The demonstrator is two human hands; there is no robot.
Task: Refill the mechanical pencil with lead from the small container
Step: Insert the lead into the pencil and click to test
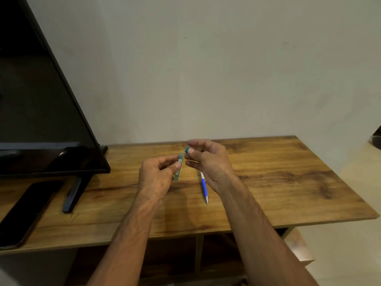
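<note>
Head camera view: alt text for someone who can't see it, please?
A person's left hand holds a small lead container; right hand pinches a teal cap at its top. A blue mechanical pencil lies on the wooden table.

Left hand (156, 172) pinches lead container (180, 158); right hand (208, 159) pinches teal cap (187, 150); forearms converging.

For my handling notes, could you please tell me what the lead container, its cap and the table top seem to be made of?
Lead container: probably translucent plastic, greenish and see-through. Cap: likely opaque teal plastic. Table top: matt-looking brown grain and knots; solid wood or laminate, cannot tell.
</note>
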